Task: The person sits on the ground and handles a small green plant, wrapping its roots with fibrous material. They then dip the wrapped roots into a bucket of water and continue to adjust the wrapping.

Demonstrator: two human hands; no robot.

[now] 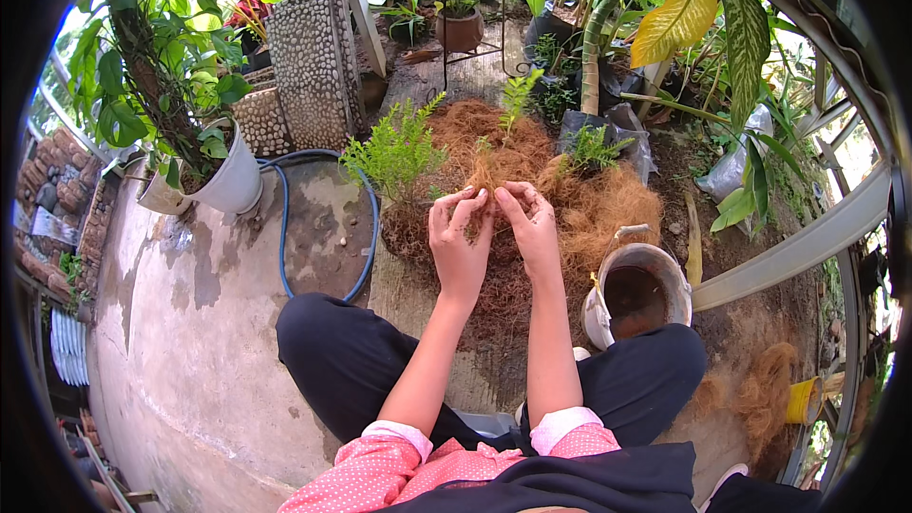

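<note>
My left hand and my right hand meet fingertip to fingertip in front of me, with soil on the fingers. Between them they pinch a small tuft of brown coconut fibre; whether a plant stem is inside it cannot be seen. Beyond the hands spreads a heap of reddish-brown coir, with a small green sprig standing up in it. A leafy green seedling with a dark root ball is left of my left hand. Looser, lighter coconut fibre lies to the right.
A white bucket of brown water stands by my right knee. A blue hose loops over the concrete at left, near a white plant pot. Pebbled slabs lean behind. A yellow pot lies at far right.
</note>
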